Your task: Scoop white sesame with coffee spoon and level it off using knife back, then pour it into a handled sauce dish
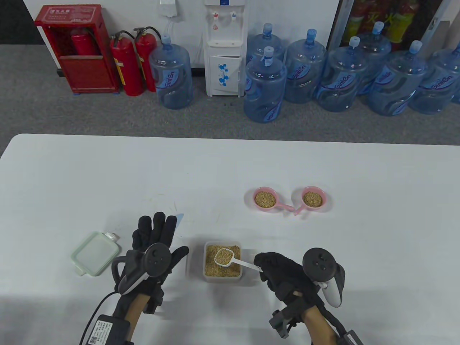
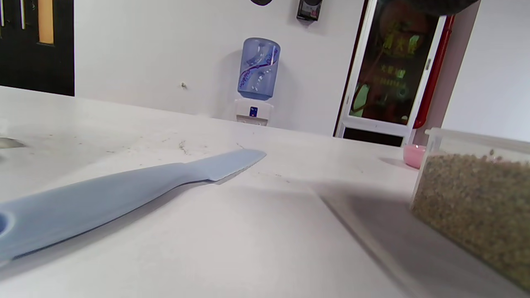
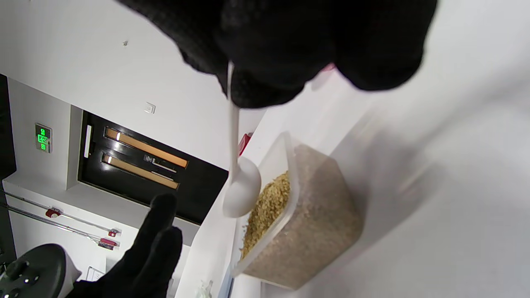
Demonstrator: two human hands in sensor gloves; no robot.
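Note:
A clear plastic box of sesame [image 1: 222,265] [image 2: 476,207] [image 3: 306,219] stands near the table's front. My right hand [image 1: 278,273] [image 3: 290,49] pinches the handle of a white coffee spoon [image 1: 226,257] [image 3: 241,186], whose bowl is heaped with sesame and held just over the box. To the left of the box, my left hand [image 1: 158,237] lies with its fingers straight over a light blue knife [image 2: 124,194]; only the knife's tip [image 1: 179,217] shows past the fingers in the table view. Two pink handled sauce dishes [image 1: 266,199] [image 1: 312,198] hold sesame farther back.
A pale green lid [image 1: 94,253] lies at the front left of the white table [image 1: 107,172]. Beyond the table's far edge are water bottles, a dispenser and fire extinguishers on the floor.

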